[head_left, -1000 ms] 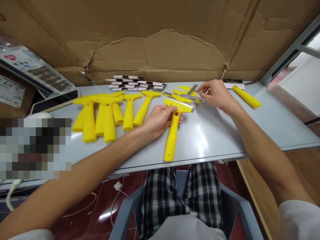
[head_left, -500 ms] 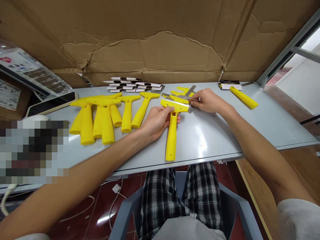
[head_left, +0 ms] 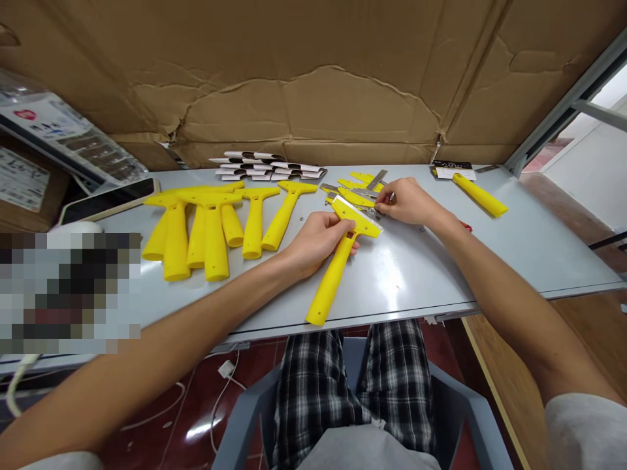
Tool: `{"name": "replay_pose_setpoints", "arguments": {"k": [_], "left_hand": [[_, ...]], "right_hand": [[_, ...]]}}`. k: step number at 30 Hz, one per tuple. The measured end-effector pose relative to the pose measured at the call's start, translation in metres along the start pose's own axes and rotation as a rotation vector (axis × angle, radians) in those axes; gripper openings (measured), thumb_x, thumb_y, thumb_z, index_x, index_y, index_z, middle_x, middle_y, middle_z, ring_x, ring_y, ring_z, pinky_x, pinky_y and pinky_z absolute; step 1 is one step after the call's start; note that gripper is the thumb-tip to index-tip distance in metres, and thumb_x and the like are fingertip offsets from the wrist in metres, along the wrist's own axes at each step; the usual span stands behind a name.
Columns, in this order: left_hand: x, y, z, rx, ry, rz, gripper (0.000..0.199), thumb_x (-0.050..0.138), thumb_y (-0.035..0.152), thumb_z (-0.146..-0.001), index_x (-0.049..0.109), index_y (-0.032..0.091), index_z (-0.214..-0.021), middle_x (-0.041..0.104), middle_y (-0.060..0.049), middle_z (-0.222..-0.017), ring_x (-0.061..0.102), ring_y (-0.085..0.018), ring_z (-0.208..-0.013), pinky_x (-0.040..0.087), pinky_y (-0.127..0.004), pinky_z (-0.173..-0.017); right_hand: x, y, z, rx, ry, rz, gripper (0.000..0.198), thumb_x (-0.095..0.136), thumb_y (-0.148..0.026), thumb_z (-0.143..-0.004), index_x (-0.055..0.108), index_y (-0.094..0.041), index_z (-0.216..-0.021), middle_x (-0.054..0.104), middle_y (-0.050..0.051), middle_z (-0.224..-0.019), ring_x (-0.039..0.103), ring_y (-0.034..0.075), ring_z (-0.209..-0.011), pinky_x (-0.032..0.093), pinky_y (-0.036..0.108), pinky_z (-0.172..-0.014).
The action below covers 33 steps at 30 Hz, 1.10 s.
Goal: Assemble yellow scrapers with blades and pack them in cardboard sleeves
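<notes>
My left hand (head_left: pixel 318 240) grips a yellow scraper (head_left: pixel 329 287) at its neck, thumb on top. The scraper is tilted, its wide head with a clear or shiny strip pointing up and right, its handle end near the table's front edge. My right hand (head_left: pixel 410 201) is closed in a pinch just right of the head, at a small pile of flat yellow plates (head_left: pixel 360 198) and metal strips (head_left: pixel 377 179). What its fingertips hold is too small to make out. To the left lie several yellow scraper handles (head_left: pixel 216 241), some overlapping.
Folded white cards (head_left: pixel 267 171) are stacked at the back of the table (head_left: pixel 431 267). At the right lies a carded yellow scraper (head_left: pixel 480 196). A phone (head_left: pixel 110 200) rests at the left. Cardboard (head_left: pixel 313 78) stands behind; a small red thing (head_left: pixel 466 226) shows beside my right forearm.
The scraper in my left hand has turned, its handle end swinging left and its head tipping down at the right. My right hand has stayed near the pile, moving slightly.
</notes>
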State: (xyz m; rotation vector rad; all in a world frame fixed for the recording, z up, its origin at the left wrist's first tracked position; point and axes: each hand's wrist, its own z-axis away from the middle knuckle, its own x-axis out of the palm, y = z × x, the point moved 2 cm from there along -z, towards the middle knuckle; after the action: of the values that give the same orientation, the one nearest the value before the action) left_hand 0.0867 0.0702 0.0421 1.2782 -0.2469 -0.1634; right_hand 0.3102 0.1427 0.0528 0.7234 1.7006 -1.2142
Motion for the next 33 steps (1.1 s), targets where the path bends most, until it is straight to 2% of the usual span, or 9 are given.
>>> {"name": "replay_pose_setpoints", "arguments": {"k": [10,14,18,21,26,33], "left_hand": [[-0.001,-0.002,0.001,0.018,-0.028,-0.071,0.019,0.066,0.022,-0.098,0.071,0.012,-0.082,0.077,-0.014,-0.072,0.070,-0.018,-0.057,0.056,-0.030,-0.058],[0.001,0.001,0.004,0.026,-0.028,-0.091,0.018,0.066,0.020,-0.098,0.072,0.013,-0.083,0.076,-0.011,-0.069,0.069,-0.018,-0.055,0.054,-0.028,-0.055],[0.004,0.005,0.009,0.026,-0.030,-0.118,0.017,0.066,0.018,-0.098,0.071,0.014,-0.083,0.074,-0.009,-0.065,0.068,-0.018,-0.053,0.054,-0.029,-0.056],[0.004,0.007,0.011,0.026,-0.024,-0.129,0.018,0.065,0.018,-0.099,0.068,0.015,-0.082,0.073,-0.008,-0.064,0.067,-0.018,-0.053,0.054,-0.029,-0.056],[0.006,0.008,0.011,0.018,-0.016,-0.142,0.017,0.066,0.017,-0.100,0.068,0.015,-0.083,0.073,-0.007,-0.063,0.068,-0.018,-0.054,0.053,-0.029,-0.056],[0.007,0.011,0.013,0.016,-0.006,-0.155,0.021,0.063,0.014,-0.102,0.068,0.015,-0.082,0.072,-0.006,-0.063,0.068,-0.016,-0.054,0.053,-0.027,-0.056]], "right_hand": [[-0.007,-0.007,0.003,0.001,0.010,-0.068,0.016,0.072,-0.022,-0.085,0.083,-0.014,-0.092,0.075,0.006,-0.083,0.058,0.012,-0.071,0.045,0.030,-0.081],[-0.012,-0.022,0.009,-0.080,0.105,-0.321,0.026,0.072,-0.038,-0.091,0.083,-0.015,-0.099,0.076,0.007,-0.093,0.059,0.011,-0.077,0.046,0.028,-0.077],[-0.006,-0.043,0.017,-0.185,0.060,-0.490,0.033,0.073,-0.046,-0.091,0.084,-0.017,-0.101,0.074,0.008,-0.100,0.060,0.012,-0.085,0.045,0.026,-0.074],[-0.001,-0.054,0.021,-0.247,0.055,-0.474,0.029,0.073,-0.044,-0.091,0.085,-0.018,-0.097,0.073,0.007,-0.100,0.061,0.013,-0.089,0.044,0.026,-0.077],[0.002,-0.060,0.024,-0.275,0.129,-0.416,0.023,0.075,-0.040,-0.089,0.086,-0.020,-0.094,0.071,0.007,-0.097,0.060,0.014,-0.089,0.043,0.029,-0.081],[0.003,-0.062,0.023,-0.278,0.100,-0.431,0.020,0.075,-0.036,-0.087,0.082,-0.018,-0.090,0.071,0.006,-0.094,0.059,0.014,-0.088,0.043,0.029,-0.081]]}}
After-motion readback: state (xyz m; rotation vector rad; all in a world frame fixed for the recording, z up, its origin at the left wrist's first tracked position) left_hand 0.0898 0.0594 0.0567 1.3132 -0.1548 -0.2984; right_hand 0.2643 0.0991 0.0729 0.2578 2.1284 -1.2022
